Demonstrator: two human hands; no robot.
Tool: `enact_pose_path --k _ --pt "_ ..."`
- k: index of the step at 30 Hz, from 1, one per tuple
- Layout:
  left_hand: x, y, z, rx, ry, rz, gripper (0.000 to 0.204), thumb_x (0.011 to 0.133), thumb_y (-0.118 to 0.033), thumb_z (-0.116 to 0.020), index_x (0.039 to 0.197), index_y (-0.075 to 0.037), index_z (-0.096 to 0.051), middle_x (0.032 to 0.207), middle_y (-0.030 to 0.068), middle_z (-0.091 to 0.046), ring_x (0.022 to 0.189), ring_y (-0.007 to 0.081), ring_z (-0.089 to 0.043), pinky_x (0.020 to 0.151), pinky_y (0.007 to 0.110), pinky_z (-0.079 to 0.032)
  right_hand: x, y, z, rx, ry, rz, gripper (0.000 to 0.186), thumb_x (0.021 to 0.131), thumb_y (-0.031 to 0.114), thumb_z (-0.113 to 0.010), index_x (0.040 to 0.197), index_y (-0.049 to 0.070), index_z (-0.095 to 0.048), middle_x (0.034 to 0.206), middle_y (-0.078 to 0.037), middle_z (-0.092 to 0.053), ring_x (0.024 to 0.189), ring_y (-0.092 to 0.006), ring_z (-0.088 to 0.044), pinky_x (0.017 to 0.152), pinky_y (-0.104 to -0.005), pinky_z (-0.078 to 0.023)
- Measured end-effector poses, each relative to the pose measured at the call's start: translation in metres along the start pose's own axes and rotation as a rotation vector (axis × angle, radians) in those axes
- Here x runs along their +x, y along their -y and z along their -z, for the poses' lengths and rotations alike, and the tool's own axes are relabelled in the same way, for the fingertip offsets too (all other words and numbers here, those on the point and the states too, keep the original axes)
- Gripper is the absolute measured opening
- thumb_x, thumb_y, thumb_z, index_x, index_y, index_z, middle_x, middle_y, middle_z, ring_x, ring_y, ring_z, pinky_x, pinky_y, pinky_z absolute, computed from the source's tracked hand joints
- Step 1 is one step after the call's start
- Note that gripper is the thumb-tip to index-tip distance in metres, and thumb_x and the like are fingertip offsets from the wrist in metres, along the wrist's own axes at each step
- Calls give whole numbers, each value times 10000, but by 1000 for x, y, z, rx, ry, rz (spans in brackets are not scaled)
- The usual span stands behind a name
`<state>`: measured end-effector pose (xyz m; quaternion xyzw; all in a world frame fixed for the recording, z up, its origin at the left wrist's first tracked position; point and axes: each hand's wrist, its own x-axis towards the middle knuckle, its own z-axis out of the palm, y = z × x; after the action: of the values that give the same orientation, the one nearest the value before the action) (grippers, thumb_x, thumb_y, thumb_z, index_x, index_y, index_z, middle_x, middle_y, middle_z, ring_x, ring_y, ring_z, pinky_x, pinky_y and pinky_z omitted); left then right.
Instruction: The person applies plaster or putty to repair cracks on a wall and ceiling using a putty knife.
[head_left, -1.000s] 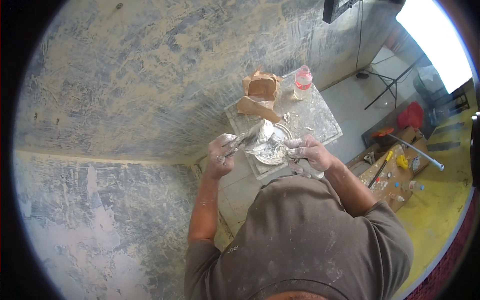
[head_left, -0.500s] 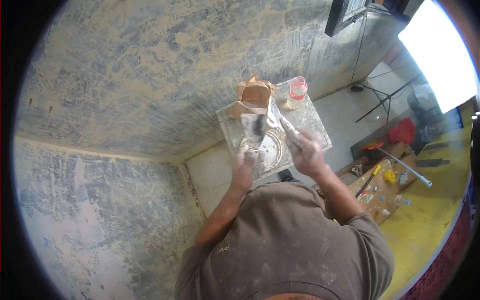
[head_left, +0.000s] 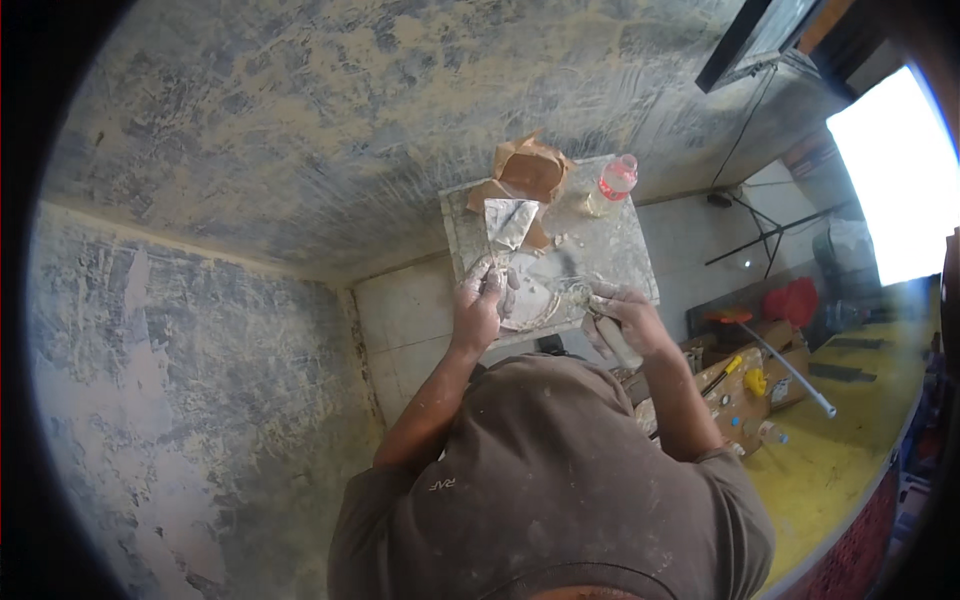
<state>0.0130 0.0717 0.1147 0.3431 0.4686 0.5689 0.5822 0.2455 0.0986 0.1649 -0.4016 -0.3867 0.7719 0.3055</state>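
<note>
Where the view begins at left, a wall (head_left: 150, 400) carries patchy grey and pale coating, with a broad whiter streak running down it. Next along, the left hand (head_left: 482, 303) is closed, thumb and fingers pressed together on the lower end of a scraper (head_left: 510, 222). The scraper stands blade up, its face smeared white with darker marks, and overlaps the front of an open paper bag (head_left: 536, 165) from this angle. Just right of the left hand, and partly hidden by it, a round white plate (head_left: 530, 272) lies at the near edge of the table (head_left: 625, 240), with pale residue along its rim. The table top is spotted, and small crumbs lie between plate and bag. At the far right of the table top stands a clear bottle (head_left: 618, 180) with a red band.

Right of the plate, the right hand (head_left: 630, 322) is partly closed, fingers bent and coated white. It grips a pale tool (head_left: 624, 348), seen below the fingers; the tool's exact shape cannot be told. Further right, on the floor side, are a black stand (head_left: 768, 235), a red item (head_left: 792, 300) and a pole (head_left: 792, 372) with an orange end.
</note>
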Motion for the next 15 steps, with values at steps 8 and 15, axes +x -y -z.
enact_pose_path --k 8,15 --pt "9 24 48 779 25 -738 284 926 -69 -520 1184 36 -574 937 118 -633 899 198 -612 785 314 -483 9 19 -15 165 256 -155 336 899 78 -459 1179 -102 -502 643 -126 -585 421 -163 -518 371 -266 -405" --pt "13 -45 66 906 304 -829 297 659 48 -585 933 -9 -686 891 152 -635 798 351 -621 688 412 -504 7 -5 -19 176 367 2 248 934 98 -489 1125 -49 -549 622 -116 -559 404 -148 -504 339 -248 -386"
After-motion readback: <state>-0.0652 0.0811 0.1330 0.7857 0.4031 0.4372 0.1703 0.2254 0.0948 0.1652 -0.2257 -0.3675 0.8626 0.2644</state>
